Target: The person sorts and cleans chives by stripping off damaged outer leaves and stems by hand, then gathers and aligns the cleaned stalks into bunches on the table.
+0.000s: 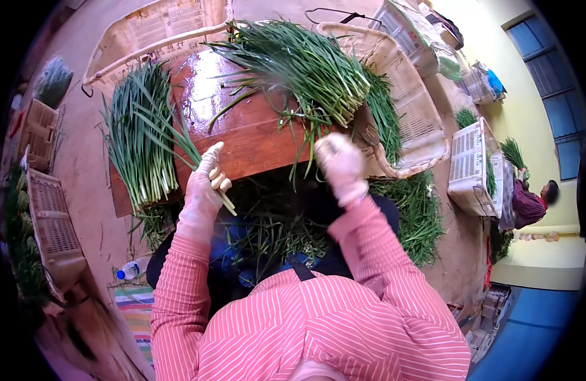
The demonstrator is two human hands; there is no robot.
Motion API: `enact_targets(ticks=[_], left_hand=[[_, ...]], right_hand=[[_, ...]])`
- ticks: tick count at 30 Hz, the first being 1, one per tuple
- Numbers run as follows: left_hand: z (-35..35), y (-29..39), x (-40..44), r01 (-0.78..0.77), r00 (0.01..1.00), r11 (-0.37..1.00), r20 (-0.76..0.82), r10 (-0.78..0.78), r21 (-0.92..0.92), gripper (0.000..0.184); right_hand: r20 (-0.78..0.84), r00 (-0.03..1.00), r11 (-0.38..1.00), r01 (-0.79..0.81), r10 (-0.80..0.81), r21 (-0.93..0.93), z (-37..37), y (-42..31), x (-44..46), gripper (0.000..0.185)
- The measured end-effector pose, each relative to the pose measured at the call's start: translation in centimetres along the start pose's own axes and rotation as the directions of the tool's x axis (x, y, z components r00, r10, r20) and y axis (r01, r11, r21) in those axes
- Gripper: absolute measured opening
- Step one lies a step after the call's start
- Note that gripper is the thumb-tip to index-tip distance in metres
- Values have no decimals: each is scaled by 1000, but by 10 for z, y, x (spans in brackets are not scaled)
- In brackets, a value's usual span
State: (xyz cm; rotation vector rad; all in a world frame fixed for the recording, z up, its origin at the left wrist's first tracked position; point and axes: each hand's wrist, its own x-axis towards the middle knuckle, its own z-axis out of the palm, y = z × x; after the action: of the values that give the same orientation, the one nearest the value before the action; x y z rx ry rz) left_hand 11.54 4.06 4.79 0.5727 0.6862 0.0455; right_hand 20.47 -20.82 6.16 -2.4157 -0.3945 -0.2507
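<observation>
My left hand [207,181], in a pale glove, is closed around a few green stalks [190,150], their leaves pointing up left and their pale ends down. A bundle of long green leaves [140,130] lies at the left of the wet reddish-brown board [242,140]. On the board's right side rests a larger pile of stalks [305,70], pale ends toward the lower right. My right hand [340,166], also gloved, is blurred by motion just below that pile, its fingers curled; whether it holds anything is hidden by the blur.
Plastic crates [159,28] stand behind the board, at its right [426,120] and at the far left [55,228]. Loose leaves [410,216] lie below the board. A bottle [133,269] is on the floor. A person [529,203] holding greens is at the far right.
</observation>
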Motion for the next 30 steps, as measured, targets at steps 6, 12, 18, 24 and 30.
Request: enact_targets(ticks=[6,12,18,24,30], left_hand=[[1,-5,-5,73,982,996,171,-80,43,38],[-1,-7,-3,112,971,993,208,-117,34,39],[3,-12,-7,83,966,977,224,-127,197,41],[-5,-7,-5,-2,978,989,207,-30,149,36],[-4,-10,-3,35,967,979,241,-84,201,38]], right_hand=[[78,965,770,-149,250,-621,2,50,86,33],[244,950,907,-81,195,-413,1,24,52,24],[657,752,998,19,-56,63,1,-19,-29,34],[-27,999,907,16,-30,-420,-15,19,16,27],[181,938,705,-85,294,-704,27,96,81,29]])
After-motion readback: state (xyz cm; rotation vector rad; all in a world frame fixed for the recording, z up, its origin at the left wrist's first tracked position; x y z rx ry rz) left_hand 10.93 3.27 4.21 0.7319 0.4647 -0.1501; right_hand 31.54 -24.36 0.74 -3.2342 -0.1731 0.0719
